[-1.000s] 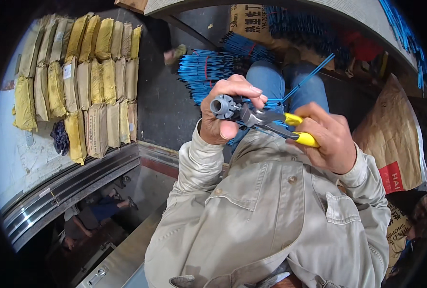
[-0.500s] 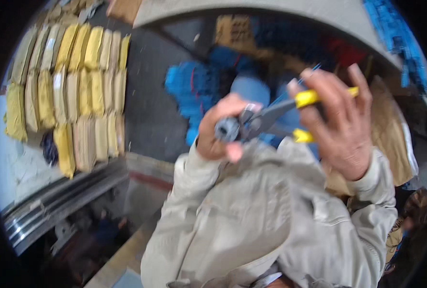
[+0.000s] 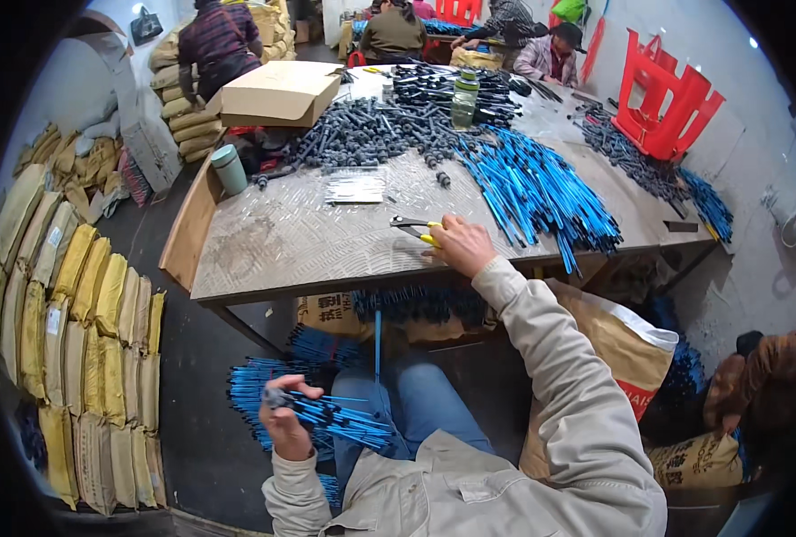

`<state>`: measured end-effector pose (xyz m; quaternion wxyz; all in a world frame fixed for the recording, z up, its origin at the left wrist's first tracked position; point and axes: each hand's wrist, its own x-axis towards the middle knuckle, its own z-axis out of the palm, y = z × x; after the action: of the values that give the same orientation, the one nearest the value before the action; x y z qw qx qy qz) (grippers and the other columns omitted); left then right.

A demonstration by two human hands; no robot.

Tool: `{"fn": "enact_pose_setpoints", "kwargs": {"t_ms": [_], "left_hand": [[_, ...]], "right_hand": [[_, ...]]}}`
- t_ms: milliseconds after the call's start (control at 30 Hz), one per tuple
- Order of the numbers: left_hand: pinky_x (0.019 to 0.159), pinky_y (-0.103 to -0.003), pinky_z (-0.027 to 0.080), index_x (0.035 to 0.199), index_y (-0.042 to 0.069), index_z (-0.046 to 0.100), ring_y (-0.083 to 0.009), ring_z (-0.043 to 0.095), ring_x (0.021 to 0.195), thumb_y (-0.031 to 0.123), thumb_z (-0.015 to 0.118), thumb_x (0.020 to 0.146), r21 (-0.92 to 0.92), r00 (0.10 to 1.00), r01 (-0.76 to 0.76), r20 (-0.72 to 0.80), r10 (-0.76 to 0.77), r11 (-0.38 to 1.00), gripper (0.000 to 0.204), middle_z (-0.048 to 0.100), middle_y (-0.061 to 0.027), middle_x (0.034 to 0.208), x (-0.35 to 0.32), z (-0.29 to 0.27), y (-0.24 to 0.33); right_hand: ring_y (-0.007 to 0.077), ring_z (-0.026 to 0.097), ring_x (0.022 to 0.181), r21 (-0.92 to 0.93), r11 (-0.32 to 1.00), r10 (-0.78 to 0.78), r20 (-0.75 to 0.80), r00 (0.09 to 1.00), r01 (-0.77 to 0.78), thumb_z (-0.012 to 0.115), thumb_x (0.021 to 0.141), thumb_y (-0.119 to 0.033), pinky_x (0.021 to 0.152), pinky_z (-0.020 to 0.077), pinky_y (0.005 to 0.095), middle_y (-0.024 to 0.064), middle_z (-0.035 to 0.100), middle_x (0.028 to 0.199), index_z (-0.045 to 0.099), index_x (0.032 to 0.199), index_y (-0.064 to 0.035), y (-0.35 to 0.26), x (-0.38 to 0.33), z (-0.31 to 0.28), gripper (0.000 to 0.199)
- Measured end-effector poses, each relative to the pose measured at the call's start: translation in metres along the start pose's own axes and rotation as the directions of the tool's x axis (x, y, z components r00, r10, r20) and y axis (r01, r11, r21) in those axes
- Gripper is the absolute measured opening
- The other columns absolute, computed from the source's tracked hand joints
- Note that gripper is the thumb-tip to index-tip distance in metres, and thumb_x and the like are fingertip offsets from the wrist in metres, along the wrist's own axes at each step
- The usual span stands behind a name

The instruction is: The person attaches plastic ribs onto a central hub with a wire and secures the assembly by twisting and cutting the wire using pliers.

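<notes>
My left hand (image 3: 289,425) is closed low over my lap, its fingers curled round a bundle of thin blue rods (image 3: 349,419). A dark grey end of the bundle shows at the thumb. More blue rods (image 3: 253,389) lie stacked below and beside this hand. At the front edge of the table my right hand (image 3: 466,245) grips pincers with yellow handles (image 3: 411,226). Their dark jaws point left, just over the tabletop, and the handles look spread. Whether the pincers rest on the table I cannot tell.
The table (image 3: 291,242) carries a heap of grey fittings (image 3: 371,134), a blue rod pile (image 3: 541,188), a cardboard box (image 3: 282,89), a cup (image 3: 229,170) and a bottle (image 3: 464,98). Stacked sacks (image 3: 94,313) stand left, a paper sack (image 3: 613,340) right. Several people sit or stand beyond.
My view has lifted from my lap to the table. The pincers, earlier against the bundle's end in my left hand, are now out at the table edge. My left hand is lower and further left.
</notes>
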<state>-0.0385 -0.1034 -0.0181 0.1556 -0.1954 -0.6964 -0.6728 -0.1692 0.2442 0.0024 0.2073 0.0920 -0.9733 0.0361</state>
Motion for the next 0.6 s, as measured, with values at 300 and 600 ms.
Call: {"fn": "enact_pose_setpoints", "kwargs": {"t_ms": [300,600], "left_hand": [[0.067,-0.032,0.043,0.11,0.008,0.048,-0.0158,0.048,0.074,0.062,0.041,0.084,-0.832,0.905,-0.09,-0.298,-0.304,0.548,0.06,0.052,-0.0022,0.081,0.017,-0.079,-0.027],[0.087,-0.039,0.04,0.109,0.005,0.05,-0.0224,0.049,0.088,0.061,0.042,0.083,-0.992,0.888,-0.05,0.008,-0.46,-0.113,0.063,0.056,-0.0059,0.099,-0.017,-0.027,-0.103]], "right_hand": [[0.0295,0.05,0.108,0.237,0.94,-0.223,-0.122,0.967,0.247,0.068,0.075,-0.033,0.09,0.0412,0.0392,0.0118,0.049,0.12,0.049,0.12,-0.0103,-0.031,-0.001,0.023,0.054],[0.029,0.041,0.122,0.704,0.466,-0.442,-0.34,0.83,0.536,0.062,0.08,-0.027,0.104,0.0301,0.0422,0.0147,0.044,0.13,0.042,0.126,-0.003,-0.157,-0.077,0.012,0.056]]}}
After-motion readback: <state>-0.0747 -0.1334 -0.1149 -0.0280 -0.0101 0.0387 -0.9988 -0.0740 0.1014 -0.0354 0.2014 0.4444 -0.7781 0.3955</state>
